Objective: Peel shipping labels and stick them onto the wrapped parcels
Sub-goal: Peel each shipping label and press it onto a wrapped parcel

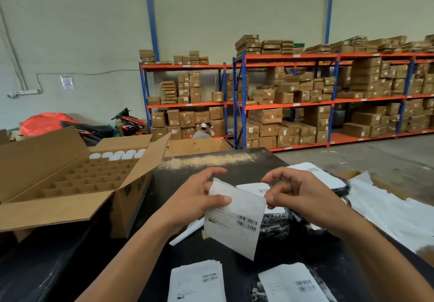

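- Shipping label (234, 219) hangs above the black table (70, 266), held between our hands; its barcode shows, but we cannot read the print.
- Our left hand (195, 198) pinches its upper left edge under the thumb; our right hand (298, 191) pinches the upper right corner.
- Black wrapped parcels (277, 221) lie just behind, partly hidden by the label.
- More labels (197, 283) are cut off at the bottom edge.

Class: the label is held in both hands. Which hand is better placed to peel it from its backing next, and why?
Right. The right hand pinches only the label's top corner, where peeling starts, so it seems free to pull. The left hand grips the left edge more fully, which suits steadying the sheet.
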### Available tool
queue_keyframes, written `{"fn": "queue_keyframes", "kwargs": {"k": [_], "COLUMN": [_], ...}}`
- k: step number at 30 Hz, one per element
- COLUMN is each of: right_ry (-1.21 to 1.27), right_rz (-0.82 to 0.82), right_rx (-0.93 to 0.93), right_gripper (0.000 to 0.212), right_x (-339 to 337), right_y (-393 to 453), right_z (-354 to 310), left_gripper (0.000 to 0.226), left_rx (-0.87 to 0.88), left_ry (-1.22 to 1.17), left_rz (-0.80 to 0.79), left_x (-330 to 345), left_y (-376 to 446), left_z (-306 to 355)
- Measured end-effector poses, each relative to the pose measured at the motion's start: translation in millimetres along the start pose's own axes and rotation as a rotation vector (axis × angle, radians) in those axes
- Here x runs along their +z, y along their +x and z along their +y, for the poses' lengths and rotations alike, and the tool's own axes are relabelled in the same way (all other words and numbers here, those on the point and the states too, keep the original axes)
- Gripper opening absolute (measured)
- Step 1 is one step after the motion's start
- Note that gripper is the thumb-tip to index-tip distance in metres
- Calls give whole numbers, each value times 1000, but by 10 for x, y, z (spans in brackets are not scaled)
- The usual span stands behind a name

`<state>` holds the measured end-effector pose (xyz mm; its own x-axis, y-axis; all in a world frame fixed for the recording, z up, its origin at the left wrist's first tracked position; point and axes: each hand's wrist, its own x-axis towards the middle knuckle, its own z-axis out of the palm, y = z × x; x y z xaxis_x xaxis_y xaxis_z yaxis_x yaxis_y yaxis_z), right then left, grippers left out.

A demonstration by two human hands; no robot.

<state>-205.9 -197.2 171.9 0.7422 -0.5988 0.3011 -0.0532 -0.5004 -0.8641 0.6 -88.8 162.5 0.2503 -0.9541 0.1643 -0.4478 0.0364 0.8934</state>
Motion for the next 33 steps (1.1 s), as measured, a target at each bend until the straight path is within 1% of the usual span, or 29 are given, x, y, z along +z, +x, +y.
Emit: {"fn": "queue_keyframes", "kwargs": {"k": [4,6,7,9,11,12,15,17,19,28,33], "right_ry": [21,89,133,210,262,280,310,304,285,192,176], "right_rz": [-7,20,50,131,201,230,290,302,312,287,281], "right_rx": [-7,-13,-14,-14,-13,-16,-35,-50,-62,-54,-53], "right_gripper": [29,28,27,26,27,27,29,29,29,31,31], "right_x": [24,66,95,158,237,277,361,397,424,447,457], "right_y": [-8,-4,4,34,68,80,107,111,111,114,120], "right_z": [18,28,36,56,74,80,97,94,90,87,105], "left_gripper": [52,56,61,70,68,63,48,43,41,51,52], "left_rx": [-15,-20,-19,-6,42,91,179,192,205,298,309], "left_ry": [10,-13,-13,46,97,78,-1,-44,-47,105,110], "left_rz": [-4,32,82,254,419,444,361,315,311,337,364], "left_x": [-2,25,54,137,239,287,406,452,476,493,512], "left_y": [14,31,53,96,85,65,14,-5,-14,-64,-71], "left_z": [-6,-4,-4,-9,6,15,40,51,52,0,-25]}}
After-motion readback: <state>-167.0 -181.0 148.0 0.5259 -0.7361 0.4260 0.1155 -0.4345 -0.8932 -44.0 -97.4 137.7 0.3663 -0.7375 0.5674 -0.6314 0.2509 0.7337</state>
